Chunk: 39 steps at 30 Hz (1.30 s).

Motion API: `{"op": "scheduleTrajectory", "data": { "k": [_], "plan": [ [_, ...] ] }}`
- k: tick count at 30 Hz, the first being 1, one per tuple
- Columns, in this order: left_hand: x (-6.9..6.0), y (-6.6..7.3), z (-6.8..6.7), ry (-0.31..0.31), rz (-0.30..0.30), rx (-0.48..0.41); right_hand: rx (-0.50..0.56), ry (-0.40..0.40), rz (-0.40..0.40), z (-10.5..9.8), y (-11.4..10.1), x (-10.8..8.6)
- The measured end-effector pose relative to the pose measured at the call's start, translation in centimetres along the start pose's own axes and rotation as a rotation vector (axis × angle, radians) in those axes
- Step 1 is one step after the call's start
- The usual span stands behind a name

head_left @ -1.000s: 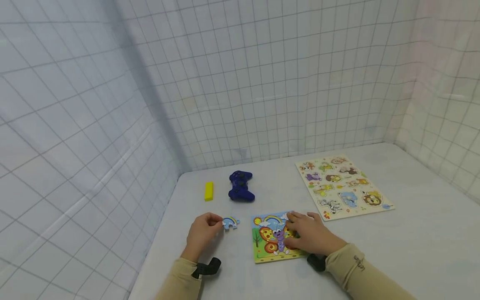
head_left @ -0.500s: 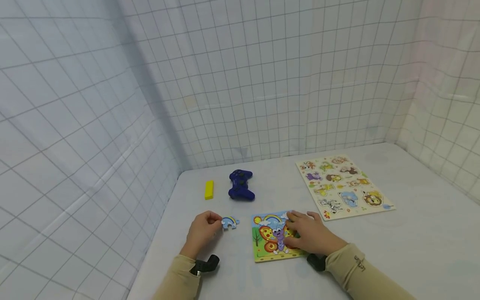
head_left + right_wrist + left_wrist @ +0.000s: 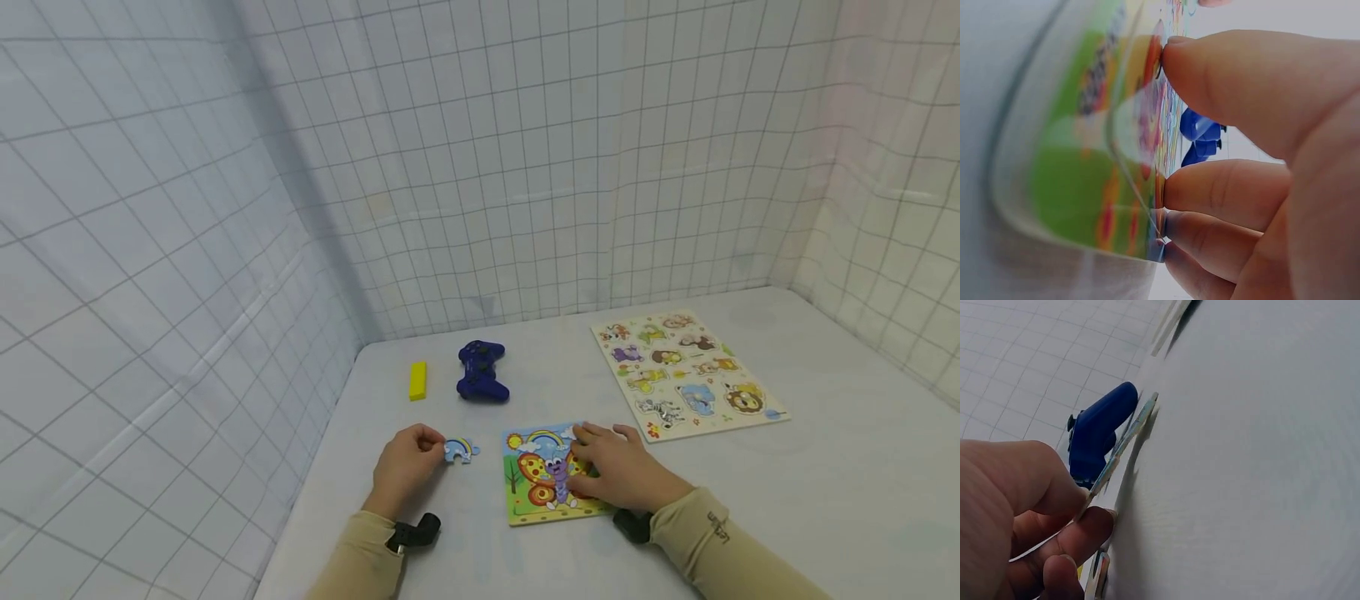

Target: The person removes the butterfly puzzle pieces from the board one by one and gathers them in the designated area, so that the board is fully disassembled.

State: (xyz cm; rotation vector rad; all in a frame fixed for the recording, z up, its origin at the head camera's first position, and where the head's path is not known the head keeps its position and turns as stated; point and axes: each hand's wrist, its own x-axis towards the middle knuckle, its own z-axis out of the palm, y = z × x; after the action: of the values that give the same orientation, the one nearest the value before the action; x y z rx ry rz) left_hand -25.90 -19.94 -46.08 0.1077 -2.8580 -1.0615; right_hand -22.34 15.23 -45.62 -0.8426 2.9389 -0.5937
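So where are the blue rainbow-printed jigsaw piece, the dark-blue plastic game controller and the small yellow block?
Blue rainbow-printed jigsaw piece [image 3: 459,446], head view: printed face.
Dark-blue plastic game controller [image 3: 477,372], head view: central body.
Small yellow block [image 3: 417,380], head view: top face.

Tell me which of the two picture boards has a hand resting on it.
The smaller butterfly board, lying nearer the camera: the right hand rests on its right part. The larger cream animal board lies farther back, with no hand on it.
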Motion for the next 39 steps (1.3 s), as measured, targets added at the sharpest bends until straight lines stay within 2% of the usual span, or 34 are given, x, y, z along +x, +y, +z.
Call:
{"op": "scheduleTrajectory", "data": {
  "k": [3,9,12,15,21,23,28,31,33,35,37,39],
  "plan": [
    [-0.1,0.0,0.3,0.017,-0.006,0.046,-0.002,0.004,-0.001,0.1,0.1,0.0],
    [-0.4,0.1,0.3,0.025,0.021,0.042,-0.002,0.017,-0.015,0.3,0.1,0.0],
    [-0.6,0.3,0.3,0.026,0.042,0.073,-0.009,0.019,-0.014,0.4,0.2,0.0],
    [-0.8,0.6,0.2,0.028,0.061,0.128,-0.010,0.019,-0.015,0.4,0.2,0.1],
    [-1.1,1.2,0.5,0.055,0.114,0.310,-0.013,0.010,-0.005,0.3,0.2,0.2],
    [-1.2,1.1,0.7,0.067,0.135,0.340,-0.014,0.006,-0.004,0.2,0.2,0.2],
    [-1.1,0.4,1.4,0.101,0.168,0.337,-0.011,-0.011,0.003,0.2,0.2,0.3],
    [-1.2,0.4,1.5,0.158,0.189,0.339,-0.009,-0.019,0.006,0.2,0.4,0.5],
    [-1.4,1.0,1.6,0.197,0.207,0.316,-0.001,-0.023,0.004,0.2,0.5,0.6],
    [-1.8,2.1,2.1,0.213,0.259,0.266,0.008,-0.024,0.003,0.2,0.7,0.7],
    [-2.5,3.8,2.9,0.160,0.336,0.197,0.019,-0.024,0.008,0.1,0.9,0.7],
    [-3.1,5.8,4.1,0.039,0.416,0.140,0.031,-0.022,0.011,0.0,1.2,0.6]
  ]
}}
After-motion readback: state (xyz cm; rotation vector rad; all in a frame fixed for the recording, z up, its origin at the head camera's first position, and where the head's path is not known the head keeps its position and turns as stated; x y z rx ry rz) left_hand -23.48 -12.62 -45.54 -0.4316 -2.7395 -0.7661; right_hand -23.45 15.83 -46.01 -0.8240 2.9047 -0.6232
